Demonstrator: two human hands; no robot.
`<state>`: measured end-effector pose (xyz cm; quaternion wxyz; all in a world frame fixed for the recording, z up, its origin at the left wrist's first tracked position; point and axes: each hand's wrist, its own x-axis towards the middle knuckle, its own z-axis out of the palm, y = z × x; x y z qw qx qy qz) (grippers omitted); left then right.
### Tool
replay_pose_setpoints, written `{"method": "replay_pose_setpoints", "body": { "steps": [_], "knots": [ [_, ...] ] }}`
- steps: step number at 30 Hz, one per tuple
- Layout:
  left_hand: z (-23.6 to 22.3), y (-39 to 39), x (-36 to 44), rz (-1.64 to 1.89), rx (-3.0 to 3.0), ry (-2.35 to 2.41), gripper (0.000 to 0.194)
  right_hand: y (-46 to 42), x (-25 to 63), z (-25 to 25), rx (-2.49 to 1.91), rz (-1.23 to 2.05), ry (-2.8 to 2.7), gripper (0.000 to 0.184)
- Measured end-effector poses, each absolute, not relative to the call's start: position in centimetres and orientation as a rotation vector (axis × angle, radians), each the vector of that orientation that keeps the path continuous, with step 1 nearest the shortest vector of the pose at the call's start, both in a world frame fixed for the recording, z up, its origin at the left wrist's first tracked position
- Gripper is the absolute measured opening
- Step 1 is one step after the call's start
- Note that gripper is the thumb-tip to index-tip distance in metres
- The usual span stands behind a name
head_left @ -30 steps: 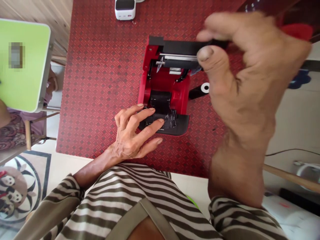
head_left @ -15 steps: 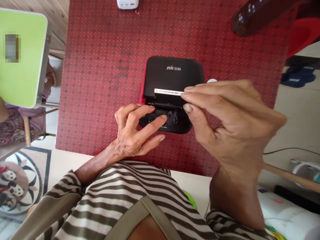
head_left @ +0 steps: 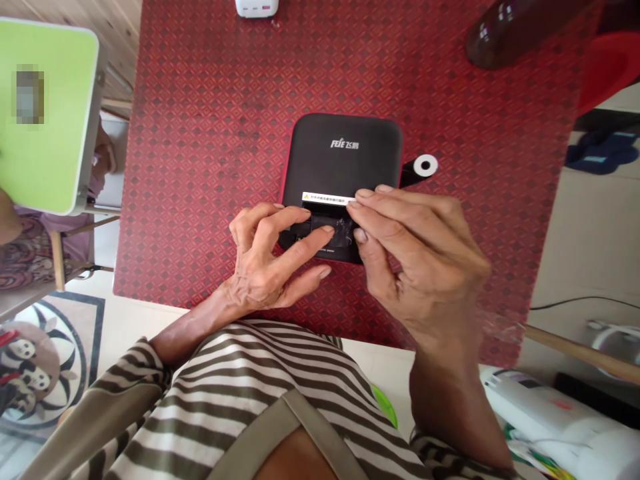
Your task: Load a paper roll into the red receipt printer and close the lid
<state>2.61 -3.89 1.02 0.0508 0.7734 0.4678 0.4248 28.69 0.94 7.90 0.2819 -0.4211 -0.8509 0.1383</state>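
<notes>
Bare right hand (head_left: 415,260) is sitting lower and closer in than half a second ago; the black plastic lid with rounded corners (head_left: 345,150), raised one second ago, is now lying down over the inside of the red-sided, boxy plastic device (head_left: 343,175). Bare left hand (head_left: 260,260) is keeping its spot at 8 o'clock of the device, fingers spreading, index tip resting on the dark front panel (head_left: 345,253). Right hand is working at 4 o'clock, thumb and fingertips drawing together by the right end of the white printed label strip (head_left: 325,198); can't tell if they're pinching anything.

Device is sitting mid-table, leaving open room on the red patterned tabletop (head_left: 210,173) toward 12 and 10 o'clock. Front edge is running close at 6 o'clock, torso in striped fabric (head_left: 270,393) partly covering it. Black roll with white ring end (head_left: 425,165) is lying just before 3 o'clock, far end hiding behind the device; contact unclear.

White rounded gadget (head_left: 257,7) at 11 and glossy dark-brown cylinder (head_left: 505,33) between 1 and 2 are getting cut off by the frame top. Label print is staying too small to read.
</notes>
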Motion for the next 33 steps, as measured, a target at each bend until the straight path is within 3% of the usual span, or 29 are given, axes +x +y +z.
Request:
{"method": "replay_pose_setpoints", "body": {
  "steps": [6,11,16,27,30,33],
  "knots": [
    [2.1,-2.5,2.1,1.43,2.312,1.45,0.072,1.0,28.5,7.0,-1.025,0.277,-2.236,0.074],
    [1.8,-1.8,1.0,1.244,2.364,1.593,0.074,1.5,28.6,6.4,-0.961,0.25,-2.192,0.07],
    [0.8,-2.2,0.2,1.157,2.303,1.58,0.092,1.2,28.7,6.2,-0.985,0.211,-2.22,0.067],
    [-0.7,-1.4,-0.4,1.248,2.294,1.453,0.11,0.5,28.6,5.2,-1.028,0.233,-2.204,0.065],
    [-0.1,-1.7,-0.2,1.179,2.21,1.477,0.11,0.4,28.5,5.2,-1.065,0.235,-2.208,0.064],
    [1.1,-2.1,0.6,1.199,2.107,1.48,0.092,0.1,28.0,5.5,-1.081,0.259,-2.14,0.059]
  ]
}}
